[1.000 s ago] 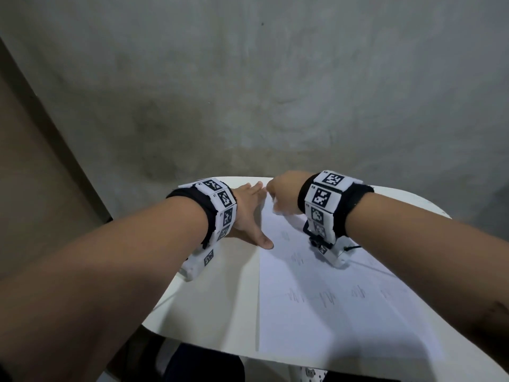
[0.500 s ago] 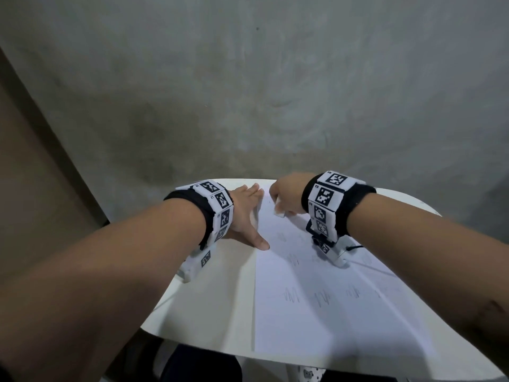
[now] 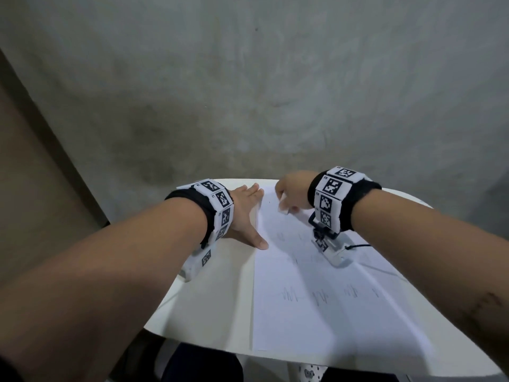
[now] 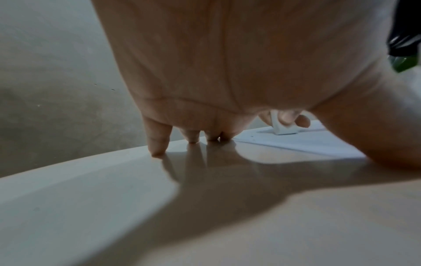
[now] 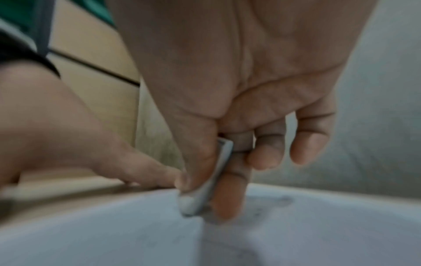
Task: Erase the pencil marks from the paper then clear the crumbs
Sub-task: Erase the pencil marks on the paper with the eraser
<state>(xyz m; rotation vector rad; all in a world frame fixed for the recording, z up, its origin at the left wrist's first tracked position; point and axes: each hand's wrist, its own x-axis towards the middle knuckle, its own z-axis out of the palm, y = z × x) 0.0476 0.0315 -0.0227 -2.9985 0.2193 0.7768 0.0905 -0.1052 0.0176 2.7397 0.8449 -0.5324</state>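
Eraser on the far end of the paper

The right hand (image 3: pixel 292 193) pinches a white eraser (image 5: pixel 205 187) against the paper (image 3: pixel 316 307), near its far edge. The left hand (image 3: pixel 245 213) lies flat, fingers straight, on the white table (image 3: pixel 209 304) at the paper's left edge. Pencil marks (image 3: pixel 319 295) show nearer.

Plain room, bare wall (image 3: pixel 248 78), white table (image 3: pixel 209 299)

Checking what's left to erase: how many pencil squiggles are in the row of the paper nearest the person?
4, in a line across the paper: far left, next, third, and a small faint one at right. Fainter marks may escape view.
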